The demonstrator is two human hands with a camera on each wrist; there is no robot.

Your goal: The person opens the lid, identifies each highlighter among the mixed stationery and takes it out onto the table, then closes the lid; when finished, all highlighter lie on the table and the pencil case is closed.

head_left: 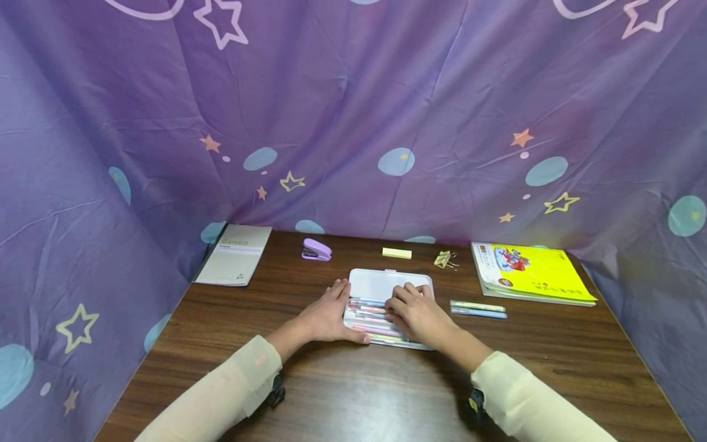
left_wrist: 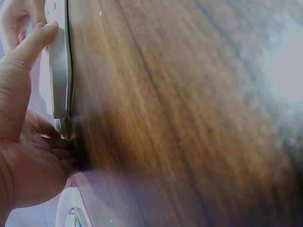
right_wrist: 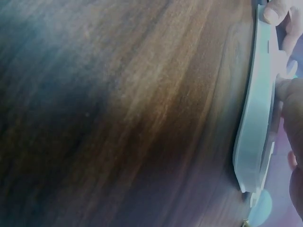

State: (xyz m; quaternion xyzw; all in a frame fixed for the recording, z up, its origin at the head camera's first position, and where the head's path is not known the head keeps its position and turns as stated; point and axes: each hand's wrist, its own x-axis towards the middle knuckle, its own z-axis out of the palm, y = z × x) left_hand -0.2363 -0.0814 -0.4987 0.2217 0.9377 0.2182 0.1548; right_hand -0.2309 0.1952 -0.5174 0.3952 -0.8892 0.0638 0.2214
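Note:
A white pen case [head_left: 390,283] lies open on the table, lid leaning away at the back, with several pens [head_left: 377,328] in its tray. My left hand [head_left: 327,314] grips the tray's left end, thumb on the front edge; the left wrist view shows that thumb [left_wrist: 40,40] against the case side [left_wrist: 59,71]. Over the right part of the tray, my right hand [head_left: 422,316] has bent fingers down among the pens. Whether it pinches one is hidden. The right wrist view shows the case side [right_wrist: 255,118] beside the right hand [right_wrist: 294,123].
Two pens [head_left: 478,309] lie right of the case. Farther right is a yellow book [head_left: 541,273]. Behind the case are a yellow block [head_left: 396,253] and gold clips [head_left: 444,259]. A purple stapler [head_left: 316,250] and a notebook [head_left: 234,255] lie to the left, near the curtain [head_left: 331,123].

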